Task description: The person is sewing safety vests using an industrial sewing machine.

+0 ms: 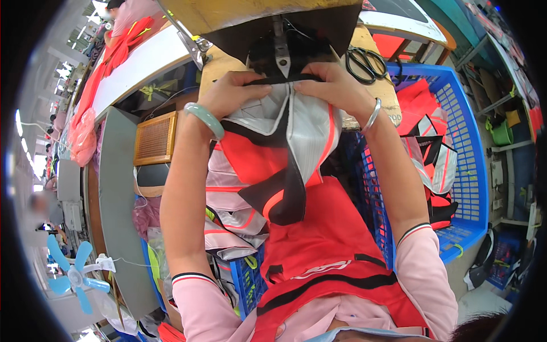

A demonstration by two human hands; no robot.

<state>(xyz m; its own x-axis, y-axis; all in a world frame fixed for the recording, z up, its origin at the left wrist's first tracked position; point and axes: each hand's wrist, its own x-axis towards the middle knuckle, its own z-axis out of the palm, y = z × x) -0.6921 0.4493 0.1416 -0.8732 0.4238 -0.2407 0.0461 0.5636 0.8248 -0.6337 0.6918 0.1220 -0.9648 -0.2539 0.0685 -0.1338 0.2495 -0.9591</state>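
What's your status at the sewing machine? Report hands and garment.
Left hand and right hand both gripping orange-and-grey garment under sewing machine needle. Scissors lying beside right hand, clear.

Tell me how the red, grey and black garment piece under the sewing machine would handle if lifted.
Probably floppy: the garment piece folds and droops between the left hand and right hand. Likely light, since fingertips alone hold it. Its glossy grey panels may slide easily.

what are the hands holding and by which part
Both hands, left hand and right hand, grip the top edge of a red, grey and black garment piece, along its black trim, under the sewing machine needle.
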